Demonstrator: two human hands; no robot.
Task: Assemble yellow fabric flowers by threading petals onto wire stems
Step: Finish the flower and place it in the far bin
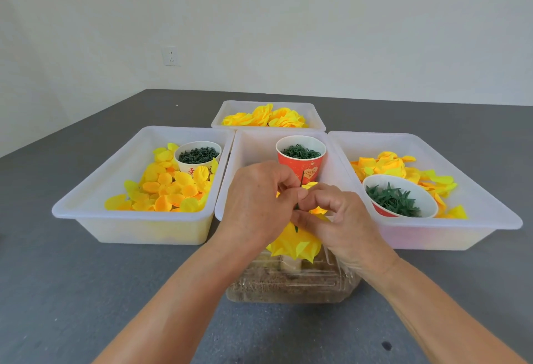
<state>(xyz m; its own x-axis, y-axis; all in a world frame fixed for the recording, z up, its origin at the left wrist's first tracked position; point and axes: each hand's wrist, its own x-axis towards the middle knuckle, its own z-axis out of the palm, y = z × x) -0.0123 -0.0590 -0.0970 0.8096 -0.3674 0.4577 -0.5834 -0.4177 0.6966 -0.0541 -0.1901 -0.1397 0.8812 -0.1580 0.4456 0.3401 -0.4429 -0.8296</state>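
- The grey tabletop [72,291], matt and faintly speckled, carries four translucent white plastic bins; the middle bin [251,147] sits straight behind the action.
- Left bin [95,190]: a heap of rounded, soft-looking yellow and orange petals around a white paper cup of dark green bits. Right bin [476,190]: more angular petals and a tipped cup of green spiky pieces.
- Far bin [313,112] holds what look like finished blooms, ruffled and layered.
- A clear ridged plastic box [291,285] with brown grainy filling sits nearest, under the work.
- The half-built flower [294,245] hangs just above that box, below both hands, petals pointed and creased.
- Left hand [256,202] and right hand [334,216] meet, fingers curled, both pinching the thin green wire stem [300,180] whose tip pokes up between them.
- Best approach, by the look of it: one hand steadies the stem, the other slides the petal straight down without crumpling.
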